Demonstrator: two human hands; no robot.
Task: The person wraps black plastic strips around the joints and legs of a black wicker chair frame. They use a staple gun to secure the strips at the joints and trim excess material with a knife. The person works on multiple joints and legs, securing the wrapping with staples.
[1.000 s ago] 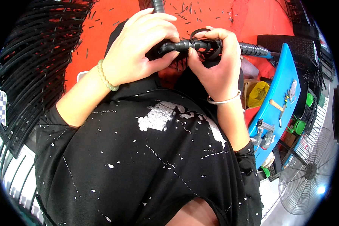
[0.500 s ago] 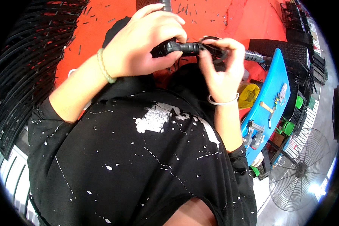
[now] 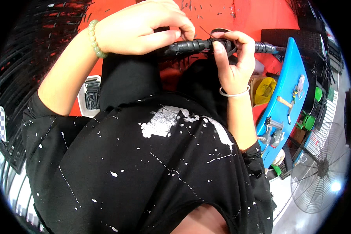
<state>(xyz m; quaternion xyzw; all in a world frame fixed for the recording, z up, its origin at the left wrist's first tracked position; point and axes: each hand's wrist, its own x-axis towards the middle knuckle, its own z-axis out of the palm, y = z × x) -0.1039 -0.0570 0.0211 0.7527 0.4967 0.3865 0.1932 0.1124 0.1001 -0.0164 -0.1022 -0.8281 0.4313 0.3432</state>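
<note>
A black-wrapped bar (image 3: pixel 195 46) runs crosswise in front of my lap, bound in turns of flat black strip. My right hand (image 3: pixel 237 64) is closed around it, pinching a loose loop of black strip (image 3: pixel 231 47) between thumb and fingers. A thin strip end sticks up beside that thumb. My left hand (image 3: pixel 140 29), with a bead bracelet on its wrist, is over the bar's left part. Its fingers are curled, with thumb and forefinger close together; what they grip, if anything, is hidden. The hand covers the left end of the bar.
Short black offcuts lie scattered on the red floor (image 3: pixel 257 15). A white tray (image 3: pixel 81 99) of short black pieces is beside my left leg. On the right are a blue table (image 3: pixel 284 78) with a hammer (image 3: pixel 284 102) and clamp, a yellow bag (image 3: pixel 265 90) and a fan (image 3: pixel 319 167). Black strips hang at left.
My left hand has moved up and left off the bar's middle, baring more wrapped turns. The right hand stays closed on the bar and loop. The white tray has come into fuller view.
</note>
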